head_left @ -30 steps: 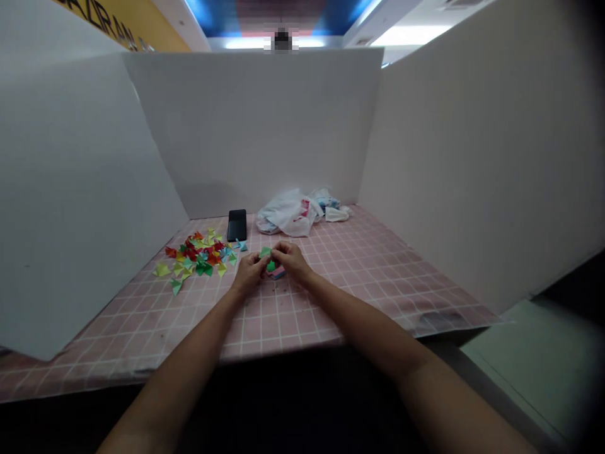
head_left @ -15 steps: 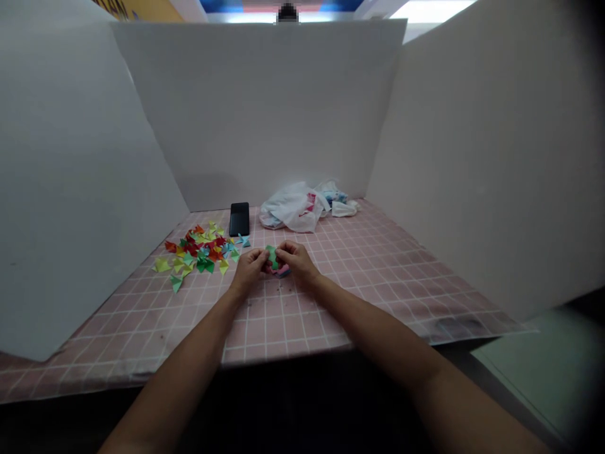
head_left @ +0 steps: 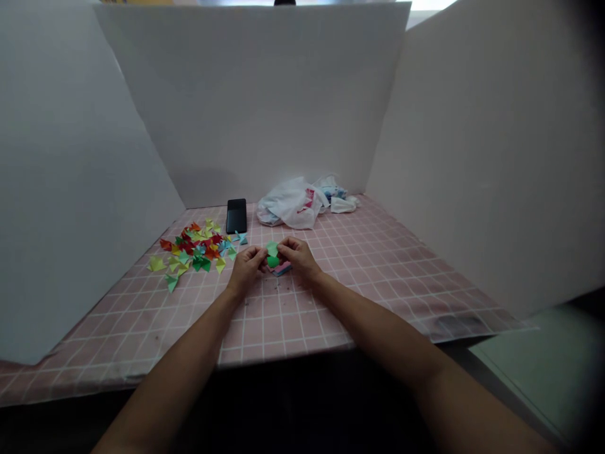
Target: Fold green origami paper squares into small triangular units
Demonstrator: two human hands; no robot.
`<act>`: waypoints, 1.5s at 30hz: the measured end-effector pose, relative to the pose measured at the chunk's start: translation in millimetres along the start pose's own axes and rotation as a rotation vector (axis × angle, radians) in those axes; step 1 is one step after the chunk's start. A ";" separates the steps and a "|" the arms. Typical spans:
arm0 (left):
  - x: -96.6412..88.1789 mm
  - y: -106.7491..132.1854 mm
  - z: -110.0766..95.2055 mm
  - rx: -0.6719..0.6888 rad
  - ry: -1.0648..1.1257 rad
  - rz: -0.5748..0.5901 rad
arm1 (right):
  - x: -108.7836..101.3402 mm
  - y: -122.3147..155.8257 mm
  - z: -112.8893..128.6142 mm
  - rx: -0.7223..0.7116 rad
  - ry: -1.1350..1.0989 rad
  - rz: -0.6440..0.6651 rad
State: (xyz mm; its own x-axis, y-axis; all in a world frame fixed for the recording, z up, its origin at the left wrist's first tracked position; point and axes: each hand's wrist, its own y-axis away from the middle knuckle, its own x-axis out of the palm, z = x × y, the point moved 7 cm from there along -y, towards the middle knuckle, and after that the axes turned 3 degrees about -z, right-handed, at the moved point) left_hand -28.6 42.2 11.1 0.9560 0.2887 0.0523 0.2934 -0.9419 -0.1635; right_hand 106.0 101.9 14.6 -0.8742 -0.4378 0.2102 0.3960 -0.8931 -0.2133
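A small piece of green origami paper (head_left: pixel 273 250) is pinched between my two hands, light green above and a brighter green below. My left hand (head_left: pixel 246 267) grips its left side with thumb and fingers pressed together. On its right side, my right hand (head_left: pixel 299 257) holds it in the same kind of pinch. Just under the hands lies a small stack of coloured paper (head_left: pixel 282 270), pink on top with a bluish edge, partly covered by the fingers. To the left sits a heap of folded paper pieces (head_left: pixel 201 247) in red, orange, yellow, green and blue.
A black phone (head_left: pixel 236 216) lies behind the heap. Crumpled white plastic bags (head_left: pixel 293 203) rest near the back panel (head_left: pixel 265 101). White panels enclose the left (head_left: pixel 61 189) and right (head_left: pixel 477 151) sides. The table wears a pink checked cloth (head_left: pixel 378 284).
The green paper has changed shape in my fingers, with more of its light green face and a bright green lower part showing. The view has tipped slightly downward.
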 end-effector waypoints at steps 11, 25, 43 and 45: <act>4.9 3.4 -3.3 0.009 0.048 0.001 | 3.4 5.3 7.2 -0.071 0.046 0.002; 3.6 3.7 -8.4 0.027 0.042 0.020 | 9.7 9.0 9.7 -0.069 0.092 0.096; 6.6 7.3 -4.2 -0.004 0.040 -0.003 | 3.8 8.3 13.8 -0.093 0.105 0.067; 5.4 6.5 -4.4 0.011 0.036 -0.010 | 2.9 7.1 12.0 -0.078 0.090 0.074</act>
State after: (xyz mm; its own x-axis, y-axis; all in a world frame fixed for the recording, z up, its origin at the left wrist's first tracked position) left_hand -21.5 36.9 14.6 0.9525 0.2910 0.0897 0.3026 -0.9372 -0.1736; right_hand 109.7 93.0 25.1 -0.8663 -0.4883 0.1052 0.4406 -0.8463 -0.2996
